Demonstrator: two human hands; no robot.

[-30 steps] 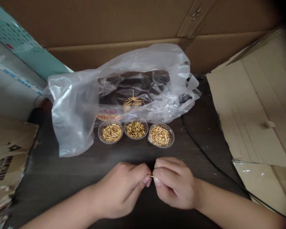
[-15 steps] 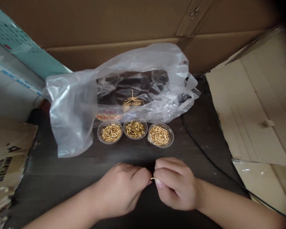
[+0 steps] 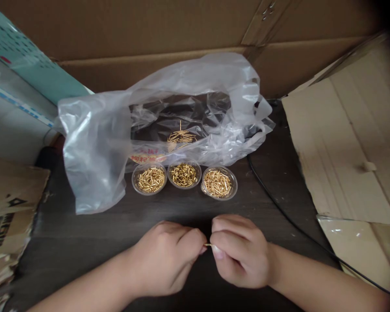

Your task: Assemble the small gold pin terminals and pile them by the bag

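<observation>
Between my two hands runs a thin gold metal pin [image 3: 208,245], only a short stretch of it showing. My left hand [image 3: 172,258] is closed, pinching the pin's left end between thumb and finger. From the other side my right hand [image 3: 238,251] pinches its right end, fingers curled. Both ends are hidden by fingertips. Beyond the hands stand three clear round cups: the left cup [image 3: 149,178] and the right cup [image 3: 219,183] hold light gold pieces, the middle cup [image 3: 183,175] darker short ones.
A clear plastic bag [image 3: 94,151] lies open behind the cups, with a pile of long gold pins [image 3: 181,138] inside. A black cable [image 3: 279,208] crosses the dark table on the right. Cardboard [image 3: 344,143] stands at right, a carton [image 3: 13,216] at left.
Both hands keep nearly the same place and grip on the pin. The view has shifted very slightly; the bag, pile and cups look unchanged.
</observation>
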